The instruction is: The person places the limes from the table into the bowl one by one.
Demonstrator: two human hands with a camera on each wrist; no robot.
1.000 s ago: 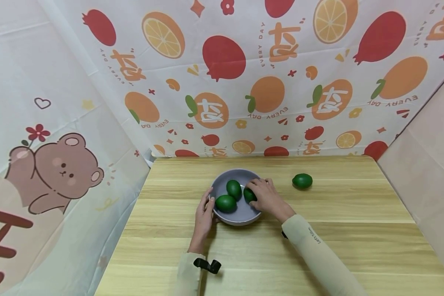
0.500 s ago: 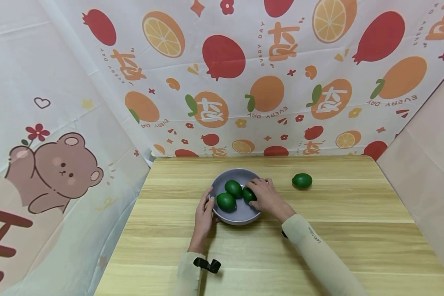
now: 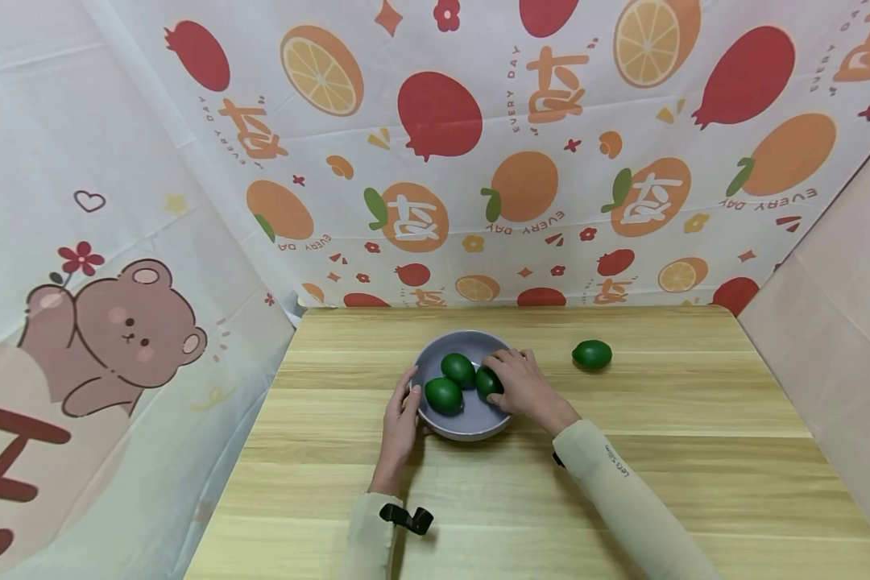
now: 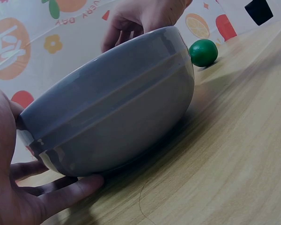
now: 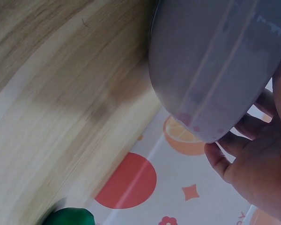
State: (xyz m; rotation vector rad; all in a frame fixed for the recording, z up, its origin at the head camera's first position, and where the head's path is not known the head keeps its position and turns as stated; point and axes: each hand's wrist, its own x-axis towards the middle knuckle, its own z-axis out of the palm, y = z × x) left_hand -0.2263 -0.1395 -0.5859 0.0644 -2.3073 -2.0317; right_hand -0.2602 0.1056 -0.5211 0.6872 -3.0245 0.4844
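Observation:
A grey-purple bowl (image 3: 471,427) stands on the wooden table, its outer wall filling much of both wrist views. On its left side my left hand (image 3: 401,419) grips it, thumb at the rim and fingers low along the wall, as the left wrist view shows. Two green limes, a rear lime (image 3: 458,370) and a front lime (image 3: 444,396), lie in the bowl, apart from my hands. My right hand (image 3: 525,389) reaches over the right rim, fingers curled round a third lime (image 3: 489,384) inside. That lime is partly hidden by the hand.
Another lime (image 3: 591,354) lies on the table (image 3: 667,467) to the right of the bowl, also visible in the left wrist view. A fruit-print curtain (image 3: 442,113) hangs behind the table's back edge. A bear-print curtain (image 3: 138,322) hangs at the left.
The two loose limes in the bowl have turned and shifted slightly. The lime in my right hand has moved a little to the left. Both hands stay almost where they were.

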